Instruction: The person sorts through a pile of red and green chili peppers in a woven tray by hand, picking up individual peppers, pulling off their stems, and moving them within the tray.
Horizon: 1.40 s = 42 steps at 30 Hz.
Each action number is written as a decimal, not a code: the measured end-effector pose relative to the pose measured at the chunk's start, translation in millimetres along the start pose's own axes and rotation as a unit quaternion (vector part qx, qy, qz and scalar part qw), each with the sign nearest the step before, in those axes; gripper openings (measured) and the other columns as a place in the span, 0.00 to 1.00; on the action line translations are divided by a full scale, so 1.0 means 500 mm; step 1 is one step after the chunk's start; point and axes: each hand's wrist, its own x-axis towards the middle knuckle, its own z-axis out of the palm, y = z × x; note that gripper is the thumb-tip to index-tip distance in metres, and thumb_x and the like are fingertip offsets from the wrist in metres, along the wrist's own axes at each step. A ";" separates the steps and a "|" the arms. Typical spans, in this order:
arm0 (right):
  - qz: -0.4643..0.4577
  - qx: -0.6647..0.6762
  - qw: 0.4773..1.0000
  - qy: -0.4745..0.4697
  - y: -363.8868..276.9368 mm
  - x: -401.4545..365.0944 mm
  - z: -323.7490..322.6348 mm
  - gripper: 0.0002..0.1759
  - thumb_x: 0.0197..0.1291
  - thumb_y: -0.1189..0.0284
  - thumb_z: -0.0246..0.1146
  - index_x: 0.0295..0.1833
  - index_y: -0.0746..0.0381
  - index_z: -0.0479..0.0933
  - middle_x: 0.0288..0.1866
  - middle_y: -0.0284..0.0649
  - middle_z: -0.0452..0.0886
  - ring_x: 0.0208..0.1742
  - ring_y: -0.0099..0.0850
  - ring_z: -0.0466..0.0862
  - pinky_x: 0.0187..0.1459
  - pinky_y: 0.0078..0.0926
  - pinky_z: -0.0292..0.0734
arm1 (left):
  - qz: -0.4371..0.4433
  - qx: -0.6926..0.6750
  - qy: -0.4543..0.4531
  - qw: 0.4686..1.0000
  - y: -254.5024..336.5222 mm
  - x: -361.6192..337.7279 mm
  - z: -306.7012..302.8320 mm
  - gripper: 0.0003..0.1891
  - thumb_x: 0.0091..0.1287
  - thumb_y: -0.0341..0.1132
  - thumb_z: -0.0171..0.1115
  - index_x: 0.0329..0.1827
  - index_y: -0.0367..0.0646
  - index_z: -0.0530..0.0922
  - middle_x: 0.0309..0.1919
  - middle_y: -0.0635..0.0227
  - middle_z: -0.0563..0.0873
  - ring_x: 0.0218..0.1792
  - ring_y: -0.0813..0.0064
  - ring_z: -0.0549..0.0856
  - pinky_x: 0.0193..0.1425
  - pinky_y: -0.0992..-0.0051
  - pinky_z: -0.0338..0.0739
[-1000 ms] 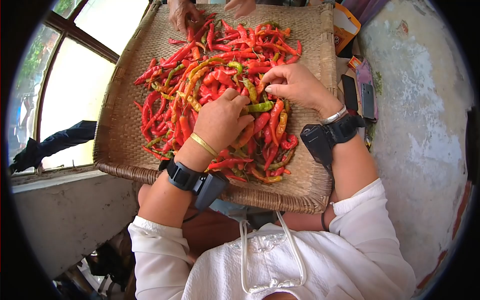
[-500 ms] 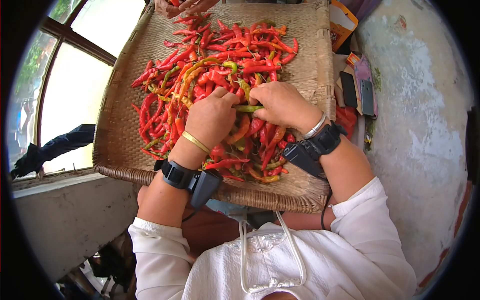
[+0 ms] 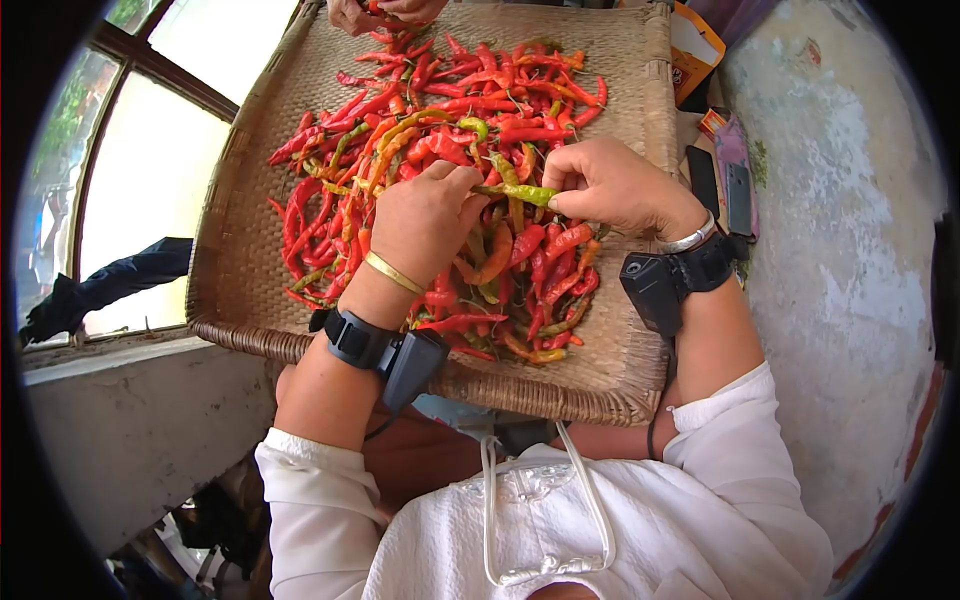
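A green chili pepper (image 3: 522, 193) is stretched between my two hands, above a heap of mostly red chili peppers (image 3: 440, 148). My left hand (image 3: 425, 220) pinches its left end, where the stem would sit; the fingertips partly hide that end. My right hand (image 3: 615, 190) grips the other end between thumb and curled fingers. Beneath the hands lie red, orange and yellowish-green peppers, spread over a large woven tray (image 3: 625, 110).
Another person's hands (image 3: 385, 12) are at the tray's far edge, over the peppers. A window (image 3: 150, 180) stands to the left. Phones (image 3: 738, 197), an orange box (image 3: 697, 50) and a wall (image 3: 830, 250) are to the right.
My right hand has moved right and slightly up, apart from my left hand, so more of the green chili pepper shows between them. My left hand has barely moved.
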 end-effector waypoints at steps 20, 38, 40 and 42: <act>-0.095 -0.095 0.977 0.168 0.059 0.085 0.053 0.12 0.49 0.71 0.59 0.41 0.63 0.78 0.37 0.44 0.79 0.41 0.40 0.79 0.44 0.34 0.73 | 0.024 0.041 0.002 0.999 -0.012 -0.002 0.001 0.10 0.54 0.37 0.62 0.37 0.44 0.78 0.34 0.64 0.80 0.41 0.62 0.79 0.43 0.68 0.74; -0.066 -0.213 0.973 0.066 0.069 0.060 0.048 0.08 0.41 0.76 0.59 0.31 0.64 0.75 0.29 0.44 0.76 0.34 0.42 0.77 0.36 0.34 0.71 | 0.017 0.158 -0.097 0.983 -0.097 0.012 0.010 0.19 0.53 0.45 0.62 0.49 0.55 0.77 0.50 0.67 0.74 0.56 0.61 0.68 0.58 0.58 0.64; -0.026 -0.196 0.977 0.074 0.048 0.046 0.030 0.06 0.44 0.74 0.59 0.31 0.61 0.78 0.28 0.44 0.79 0.33 0.40 0.80 0.36 0.34 0.73 | 0.015 0.145 -0.084 0.986 -0.101 0.012 0.010 0.18 0.52 0.44 0.63 0.48 0.55 0.78 0.50 0.67 0.75 0.56 0.61 0.69 0.57 0.58 0.65; -0.018 -0.126 0.989 0.069 0.032 0.030 0.015 0.06 0.44 0.73 0.60 0.31 0.61 0.78 0.25 0.42 0.79 0.29 0.36 0.79 0.33 0.31 0.73 | 0.018 0.144 -0.089 0.985 -0.099 0.014 0.003 0.18 0.52 0.44 0.63 0.47 0.53 0.78 0.50 0.66 0.75 0.54 0.61 0.71 0.56 0.59 0.67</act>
